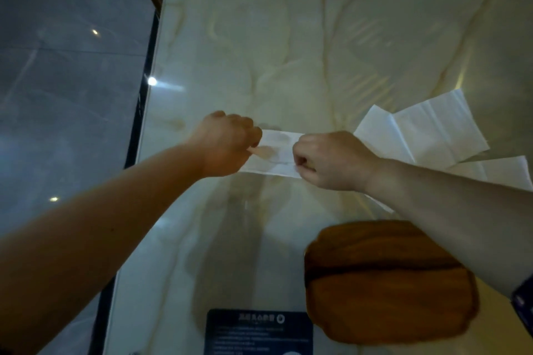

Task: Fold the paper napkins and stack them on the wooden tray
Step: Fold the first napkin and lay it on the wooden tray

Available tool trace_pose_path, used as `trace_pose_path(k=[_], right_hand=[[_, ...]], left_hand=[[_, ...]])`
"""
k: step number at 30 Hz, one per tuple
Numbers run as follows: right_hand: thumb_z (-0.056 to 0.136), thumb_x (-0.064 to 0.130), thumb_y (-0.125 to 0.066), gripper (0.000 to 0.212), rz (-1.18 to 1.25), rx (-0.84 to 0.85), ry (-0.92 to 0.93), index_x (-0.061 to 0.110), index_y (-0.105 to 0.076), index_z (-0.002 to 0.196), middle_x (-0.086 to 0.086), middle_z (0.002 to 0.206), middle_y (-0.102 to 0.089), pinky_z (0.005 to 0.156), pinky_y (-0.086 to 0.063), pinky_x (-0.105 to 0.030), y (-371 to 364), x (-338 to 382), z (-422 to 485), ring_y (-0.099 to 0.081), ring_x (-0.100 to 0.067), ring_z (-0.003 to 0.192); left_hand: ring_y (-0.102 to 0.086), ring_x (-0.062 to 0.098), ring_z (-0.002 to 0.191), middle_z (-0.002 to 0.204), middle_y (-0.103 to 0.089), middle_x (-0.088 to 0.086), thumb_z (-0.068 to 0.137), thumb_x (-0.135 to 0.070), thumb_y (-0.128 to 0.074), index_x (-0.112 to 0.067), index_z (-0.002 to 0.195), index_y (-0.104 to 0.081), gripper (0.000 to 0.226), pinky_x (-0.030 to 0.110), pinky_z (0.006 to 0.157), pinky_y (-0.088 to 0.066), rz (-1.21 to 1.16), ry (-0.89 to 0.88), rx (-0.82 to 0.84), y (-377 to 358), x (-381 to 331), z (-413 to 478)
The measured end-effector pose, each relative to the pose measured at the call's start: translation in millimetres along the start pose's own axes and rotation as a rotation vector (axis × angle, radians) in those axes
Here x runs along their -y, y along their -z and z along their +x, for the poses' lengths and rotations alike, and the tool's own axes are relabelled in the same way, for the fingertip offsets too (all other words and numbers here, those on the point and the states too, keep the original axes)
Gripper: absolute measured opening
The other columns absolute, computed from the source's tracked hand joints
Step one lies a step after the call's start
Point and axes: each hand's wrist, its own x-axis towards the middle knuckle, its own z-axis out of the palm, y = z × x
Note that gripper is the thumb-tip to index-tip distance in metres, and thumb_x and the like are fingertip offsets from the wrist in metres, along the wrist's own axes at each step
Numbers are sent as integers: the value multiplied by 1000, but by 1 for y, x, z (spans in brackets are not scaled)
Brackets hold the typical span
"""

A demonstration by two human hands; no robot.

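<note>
A thin white paper napkin (275, 153) is stretched flat between my two hands over the middle of the marble table. My left hand (226, 144) pinches its left end, fingers closed, a fingertip showing through the paper. My right hand (326, 160) pinches its right end. Several more unfolded white napkins (427, 130) lie spread at the right, partly under my right forearm. The wooden tray (386, 282), rounded and brown, sits near the front right with nothing on it.
The glossy cream marble table (288, 52) has its left edge running beside a grey tiled floor (63, 81). A dark blue printed card (259, 331) lies at the front edge, left of the tray.
</note>
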Motion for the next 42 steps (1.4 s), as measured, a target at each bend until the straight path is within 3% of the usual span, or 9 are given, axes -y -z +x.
trace_pose_path(k=[5, 9, 13, 19, 25, 31, 37, 39, 42], right_hand=[[85, 43, -55, 24, 94, -17, -104, 20, -60, 88, 3, 93, -62, 63, -48, -35, -13, 1, -2, -60, -22, 83], [82, 37, -61, 18, 233, -151, -317, 21, -61, 89, 0, 92, -61, 69, -46, -34, -12, -13, 13, -59, -22, 85], [79, 37, -63, 24, 293, -194, -479, 20, -60, 96, -5, 100, -63, 80, -50, -38, -18, -22, 29, -60, -25, 92], [80, 33, -61, 17, 243, -142, -517, 22, -60, 93, -3, 105, -58, 78, -48, -35, -24, -21, 35, -59, -25, 95], [79, 26, -61, 6, 298, -188, -496, 24, -57, 76, -6, 95, -63, 71, -43, -32, -22, -15, 28, -61, -28, 90], [79, 22, -68, 9, 639, -307, -520, 15, -64, 78, 1, 75, -68, 70, -53, -38, -5, -4, -8, -65, -19, 74], [81, 10, -70, 6, 907, -419, -548, 11, -64, 79, -3, 70, -66, 66, -56, -42, 6, 2, -61, -63, -18, 64], [82, 7, -69, 6, 953, -449, -555, 9, -64, 82, -5, 71, -65, 62, -56, -37, 6, 2, -81, -62, -17, 63], [81, 11, -70, 11, 940, -447, -568, 20, -64, 84, -3, 81, -66, 63, -55, -32, 1, -2, -115, -66, -17, 70]], left_hand=[[-60, 25, 98, 107, -63, 2, 79, -59, -56, -25, 110, -60, 46, 36, 82, -45, -73, 21, 15, -16, 3, -16], [-59, 28, 100, 110, -60, 5, 86, -43, -58, -21, 112, -59, 34, 38, 79, -47, -227, 174, -70, -18, 13, -6], [-55, 29, 110, 120, -56, 7, 87, -34, -60, -18, 121, -55, 39, 44, 83, -50, -271, 280, -123, -22, 19, 7], [-51, 27, 112, 118, -53, 6, 85, -34, -63, -20, 119, -56, 37, 42, 80, -48, -213, 305, -118, -29, 20, 15], [-53, 27, 103, 106, -57, 6, 89, -28, -56, -19, 100, -66, 17, 38, 79, -46, -274, 336, -116, -31, 16, 11], [-61, 15, 76, 86, -66, -4, 86, -21, -63, -19, 90, -65, 5, 20, 61, -45, -715, 470, -214, -20, -8, -13], [-71, 19, 62, 85, -69, 4, 85, -10, -67, -11, 84, -63, 3, 37, 63, -62, -1144, 527, -248, -4, -59, -35], [-72, 20, 62, 88, -69, 4, 85, -9, -67, -11, 85, -63, 4, 36, 61, -62, -1190, 535, -241, -2, -78, -41], [-72, 22, 62, 87, -68, 1, 84, -8, -67, -12, 84, -62, 6, 41, 61, -62, -1221, 548, -222, -2, -111, -45]])
